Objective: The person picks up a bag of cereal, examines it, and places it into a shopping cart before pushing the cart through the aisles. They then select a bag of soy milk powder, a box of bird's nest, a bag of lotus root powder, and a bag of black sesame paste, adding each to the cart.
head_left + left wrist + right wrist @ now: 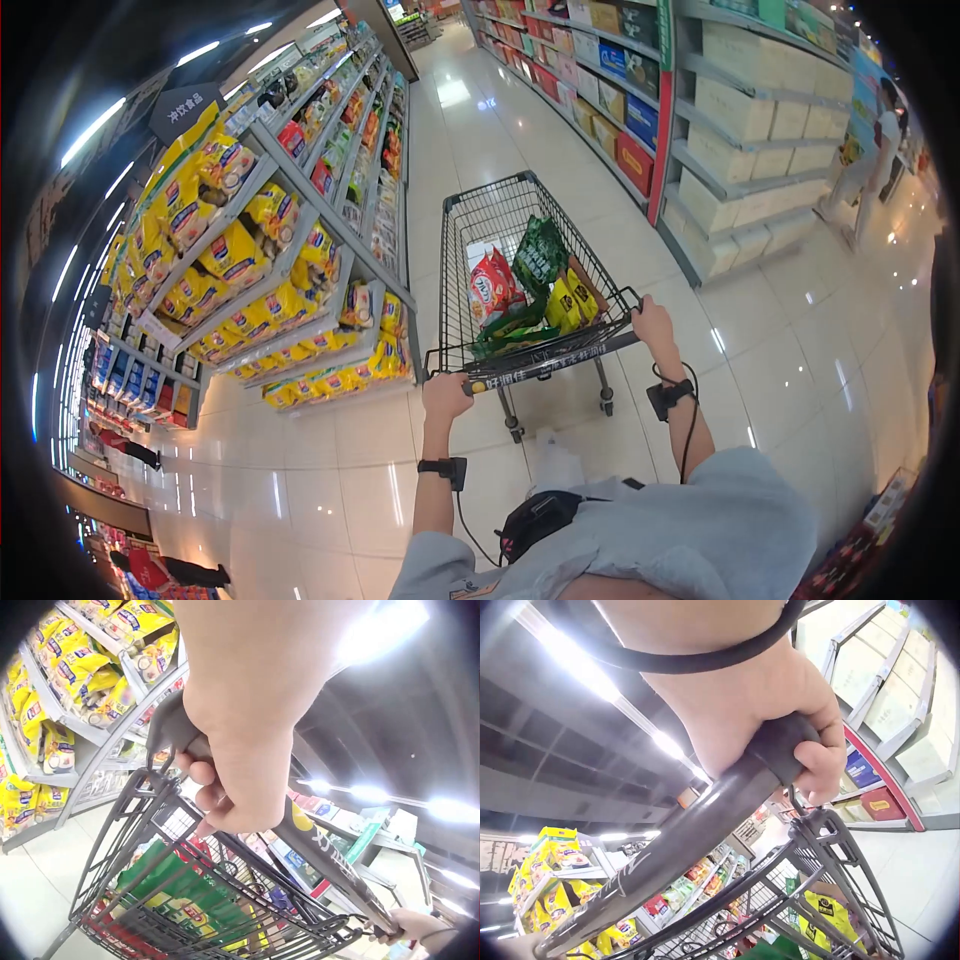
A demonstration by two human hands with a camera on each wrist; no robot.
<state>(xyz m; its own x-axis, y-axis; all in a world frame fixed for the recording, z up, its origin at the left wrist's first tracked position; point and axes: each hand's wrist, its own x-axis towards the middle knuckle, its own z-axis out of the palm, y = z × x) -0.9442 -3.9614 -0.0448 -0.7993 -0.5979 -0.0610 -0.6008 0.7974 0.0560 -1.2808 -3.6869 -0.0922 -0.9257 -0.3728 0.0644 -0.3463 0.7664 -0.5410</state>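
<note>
Both hands grip the dark handle (550,362) of a shopping cart (490,205) in the head view. My left hand (446,396) holds its left end, fingers curled round the bar as the left wrist view shows. Around the right end wraps my right hand (653,325), its fingers also curled in the right wrist view. Inside the wire basket lie a red and white bag (494,284), a dark green bag (541,252), yellow packs (572,300) and another green bag (180,889) near the handle side.
Shelves of yellow bags (235,255) stand close on the left of the cart. On the right, a shelf end (755,130) carries pale boxes. A tiled aisle (450,120) runs ahead between them. People (885,140) stand at the far right and lower left.
</note>
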